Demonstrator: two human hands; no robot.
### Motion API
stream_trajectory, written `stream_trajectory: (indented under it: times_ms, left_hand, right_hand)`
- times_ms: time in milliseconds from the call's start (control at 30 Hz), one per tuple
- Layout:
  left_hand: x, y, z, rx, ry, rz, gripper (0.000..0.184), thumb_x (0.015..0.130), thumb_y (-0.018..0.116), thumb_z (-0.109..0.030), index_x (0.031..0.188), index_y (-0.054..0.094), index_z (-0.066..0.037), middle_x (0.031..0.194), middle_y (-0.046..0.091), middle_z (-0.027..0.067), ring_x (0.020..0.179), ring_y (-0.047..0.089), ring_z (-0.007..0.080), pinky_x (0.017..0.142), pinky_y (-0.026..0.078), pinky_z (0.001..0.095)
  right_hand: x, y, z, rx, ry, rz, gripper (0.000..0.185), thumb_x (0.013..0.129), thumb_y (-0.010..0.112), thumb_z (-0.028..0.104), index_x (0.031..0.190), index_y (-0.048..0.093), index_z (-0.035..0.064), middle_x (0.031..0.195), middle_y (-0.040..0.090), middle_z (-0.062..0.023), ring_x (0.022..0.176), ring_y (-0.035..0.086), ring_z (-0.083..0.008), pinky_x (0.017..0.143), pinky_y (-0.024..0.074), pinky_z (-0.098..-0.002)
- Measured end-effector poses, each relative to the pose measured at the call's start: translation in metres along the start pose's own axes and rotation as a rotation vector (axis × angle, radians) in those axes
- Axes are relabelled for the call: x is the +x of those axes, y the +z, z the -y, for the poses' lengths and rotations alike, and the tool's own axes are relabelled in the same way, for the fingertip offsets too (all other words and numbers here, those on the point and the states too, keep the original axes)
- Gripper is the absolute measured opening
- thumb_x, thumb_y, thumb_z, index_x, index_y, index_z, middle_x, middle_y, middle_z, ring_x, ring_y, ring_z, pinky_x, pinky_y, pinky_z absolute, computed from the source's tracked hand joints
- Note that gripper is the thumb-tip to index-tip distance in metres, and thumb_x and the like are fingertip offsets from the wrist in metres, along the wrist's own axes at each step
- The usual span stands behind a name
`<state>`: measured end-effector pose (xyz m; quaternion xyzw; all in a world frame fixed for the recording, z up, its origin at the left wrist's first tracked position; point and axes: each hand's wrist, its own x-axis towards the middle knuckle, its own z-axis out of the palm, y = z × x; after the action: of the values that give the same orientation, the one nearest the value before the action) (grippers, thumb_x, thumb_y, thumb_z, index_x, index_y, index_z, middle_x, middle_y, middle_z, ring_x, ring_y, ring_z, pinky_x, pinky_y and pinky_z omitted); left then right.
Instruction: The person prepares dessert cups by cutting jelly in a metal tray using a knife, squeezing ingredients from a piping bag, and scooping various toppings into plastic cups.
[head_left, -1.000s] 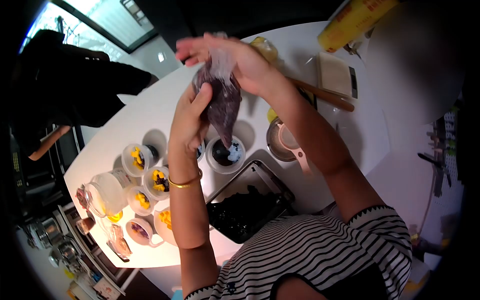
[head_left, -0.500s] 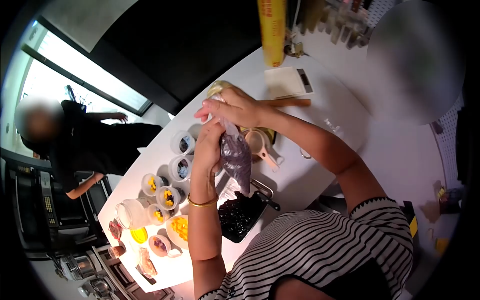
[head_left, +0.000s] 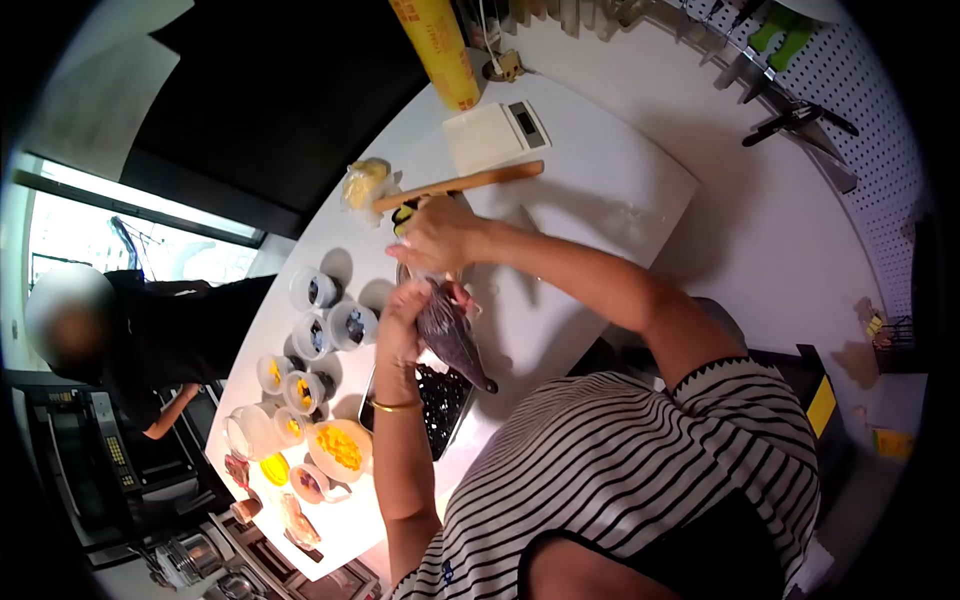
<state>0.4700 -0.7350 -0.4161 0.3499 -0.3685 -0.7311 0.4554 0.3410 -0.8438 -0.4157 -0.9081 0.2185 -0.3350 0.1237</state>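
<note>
A clear bag of dark purple filling (head_left: 450, 335) hangs tip down, slanting to the lower right, over the edge of a tray of black jelly (head_left: 440, 405). My left hand (head_left: 403, 312), with a gold bangle on the wrist, is closed round the bag's upper part. My right hand (head_left: 440, 235) is closed on the bag's gathered top, just above the left. Left of my hands stand cups with dark and pale blue pieces (head_left: 353, 325) and cups with yellow cubes (head_left: 303, 392). A pink-handled strainer is mostly hidden behind my hands.
A bowl of yellow cubes (head_left: 340, 450) and a large jar (head_left: 250, 432) stand at the lower left. Farther back lie a wooden rolling pin (head_left: 465, 187), a scale (head_left: 495, 137) and a yellow film roll (head_left: 437, 50). Another person in black (head_left: 170, 325) stands beyond the table's left edge.
The view has swung round. The bag has moved from above a cup to beside the black jelly tray. My right hand has shifted from spread fingers near the bag to a grip on its top.
</note>
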Motion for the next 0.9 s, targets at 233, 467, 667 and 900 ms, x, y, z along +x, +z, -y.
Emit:
stream_trajectory:
  times_ms: [233,467,667,900]
  left_hand:
    - [0.016,-0.002,0.065,-0.561,-0.140,0.007,0.040,0.086,0.051,-0.029,0.114,0.044,-0.002,0.105,0.053,0.0185,0.084,0.061,0.0296,0.062,0.056,0.0376]
    - [0.026,0.027,0.067,-0.063,-0.233,-0.001,0.032,0.088,0.055,-0.023,0.107,0.051,0.002,0.088,0.064,0.0131,0.080,0.063,0.0221,0.071,0.052,0.0308]
    - [0.032,0.017,0.061,-0.017,-0.129,-0.071,0.019,0.089,0.048,-0.017,0.096,0.059,-0.003,0.090,0.061,0.0063,0.079,0.059,0.0125,0.068,0.048,0.0250]
    - [0.039,0.018,0.055,0.152,-0.082,0.039,0.026,0.093,0.045,-0.023,0.081,0.057,-0.003,0.073,0.060,0.0046,0.073,0.059,0.0117,0.065,0.044,0.0250]
  right_hand:
    - [-0.040,-0.007,-0.020,0.310,0.421,0.220,0.037,0.089,0.042,0.035,0.083,0.068,0.0095,0.064,0.059,-0.0166,0.061,0.060,-0.0319,0.058,0.0449,-0.0397]
    - [-0.065,-0.017,-0.016,0.337,0.295,0.272,0.036,0.091,0.040,0.025,0.091,0.066,0.0014,0.071,0.062,-0.0133,0.068,0.059,-0.0278,0.068,0.0446,-0.0360]
    - [-0.058,-0.021,-0.027,0.860,0.508,0.297,0.039,0.092,0.039,0.028,0.089,0.066,-0.0011,0.074,0.065,-0.0107,0.071,0.062,-0.0181,0.068,0.0461,-0.0292]
    - [-0.072,0.003,-0.020,1.653,0.971,-0.048,0.052,0.091,0.039,0.042,0.086,0.062,-0.0044,0.076,0.064,-0.0138,0.069,0.061,-0.0206,0.067,0.0464,-0.0304]
